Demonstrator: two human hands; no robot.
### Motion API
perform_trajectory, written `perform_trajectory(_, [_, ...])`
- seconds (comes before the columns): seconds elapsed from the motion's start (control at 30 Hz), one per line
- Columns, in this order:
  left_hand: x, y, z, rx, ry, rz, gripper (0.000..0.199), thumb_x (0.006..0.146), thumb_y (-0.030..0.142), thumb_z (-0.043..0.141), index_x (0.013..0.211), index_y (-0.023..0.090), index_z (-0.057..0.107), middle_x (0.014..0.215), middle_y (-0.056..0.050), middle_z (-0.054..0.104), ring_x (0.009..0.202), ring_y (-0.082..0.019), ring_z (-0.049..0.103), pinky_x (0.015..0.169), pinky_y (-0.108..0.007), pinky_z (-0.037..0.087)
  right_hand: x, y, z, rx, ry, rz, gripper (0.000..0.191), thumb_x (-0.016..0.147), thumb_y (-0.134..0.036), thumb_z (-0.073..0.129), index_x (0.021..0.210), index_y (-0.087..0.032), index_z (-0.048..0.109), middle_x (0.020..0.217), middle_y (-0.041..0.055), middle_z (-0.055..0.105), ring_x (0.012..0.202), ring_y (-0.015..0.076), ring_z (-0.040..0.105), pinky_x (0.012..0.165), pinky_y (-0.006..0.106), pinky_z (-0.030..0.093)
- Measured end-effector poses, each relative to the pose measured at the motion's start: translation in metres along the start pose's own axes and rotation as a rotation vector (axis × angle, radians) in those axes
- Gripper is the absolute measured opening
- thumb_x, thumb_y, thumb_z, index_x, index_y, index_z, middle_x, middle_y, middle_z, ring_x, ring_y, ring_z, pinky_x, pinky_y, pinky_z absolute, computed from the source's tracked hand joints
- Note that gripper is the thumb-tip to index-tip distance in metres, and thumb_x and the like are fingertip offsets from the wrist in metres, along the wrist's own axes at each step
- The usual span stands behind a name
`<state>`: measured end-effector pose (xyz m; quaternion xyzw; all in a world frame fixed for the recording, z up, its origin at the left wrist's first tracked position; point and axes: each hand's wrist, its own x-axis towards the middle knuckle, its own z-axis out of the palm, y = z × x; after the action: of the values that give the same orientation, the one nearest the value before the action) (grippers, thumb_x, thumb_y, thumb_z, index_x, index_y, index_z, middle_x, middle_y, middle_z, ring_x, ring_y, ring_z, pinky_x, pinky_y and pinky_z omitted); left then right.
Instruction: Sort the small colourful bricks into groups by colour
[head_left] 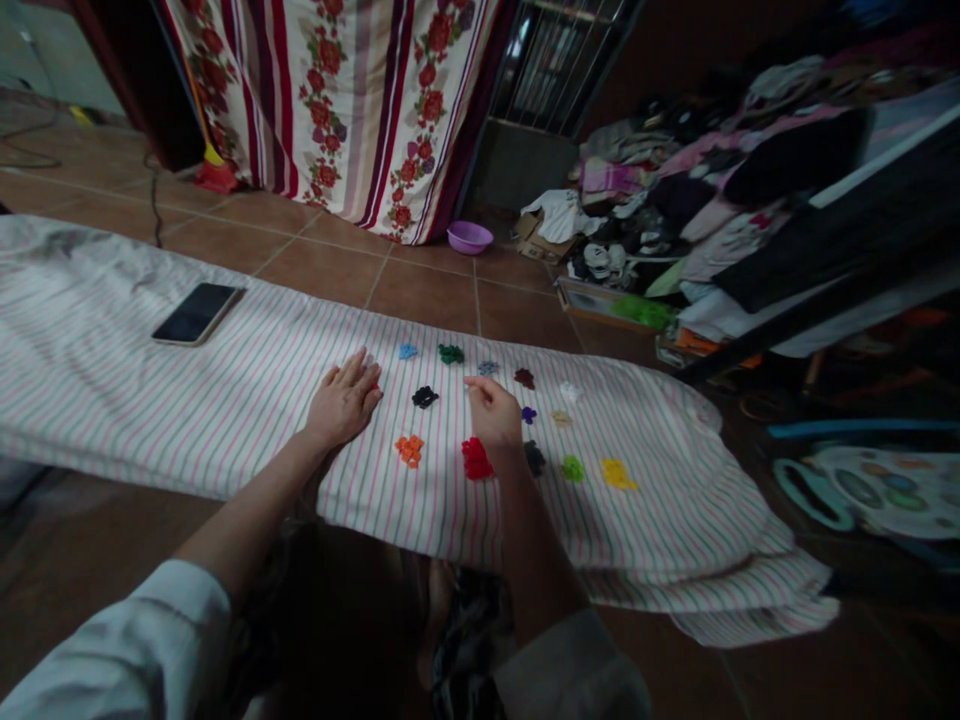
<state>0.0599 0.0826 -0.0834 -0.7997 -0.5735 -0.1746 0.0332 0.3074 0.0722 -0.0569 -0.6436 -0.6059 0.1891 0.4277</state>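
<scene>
My left hand lies flat with its fingers stretched over the striped cloth; a bit of red shows at its fingertips, mostly hidden. My right hand is pinched above the cloth, and whatever sits between thumb and finger is too small to name. Around the hands lie little piles of small coloured pieces: black, light blue, dark green, grey-blue and brown. Closer to me are orange pieces, red pieces beside my right wrist, lime green pieces and yellow pieces.
A phone rests on the cloth at the left. White pieces and beige pieces lie right of my right hand. Beyond the cloth are a floral curtain, a purple basin and heaped clothes.
</scene>
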Motion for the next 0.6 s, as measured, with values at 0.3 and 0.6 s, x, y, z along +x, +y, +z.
perform_trajectory(0.3, [-0.014,-0.012,-0.002,-0.187,-0.017,0.112,0.051,0.094,0.041,0.033,0.138,0.017,0.042,0.139,-0.01,0.051,0.14,-0.029,0.028,0.111,-0.051,0.031,-0.021,-0.041,0.049,-0.077,-0.228,-0.172,0.029,0.085,-0.017,0.043,0.098,-0.021,0.068,0.102,0.0053,0.069,0.098,0.0166,0.062,0.092,0.03,0.046])
perform_trajectory(0.6, [-0.026,-0.037,-0.02,-0.572,-0.093,-0.051,0.058,0.095,0.046,0.025,0.143,0.015,0.034,0.149,-0.011,0.039,0.137,-0.02,0.035,0.114,-0.039,0.031,-0.021,-0.047,0.075,-0.121,-0.342,-0.22,0.029,0.087,-0.018,0.043,0.104,-0.021,0.067,0.105,0.0053,0.068,0.101,0.0168,0.06,0.094,0.031,0.044])
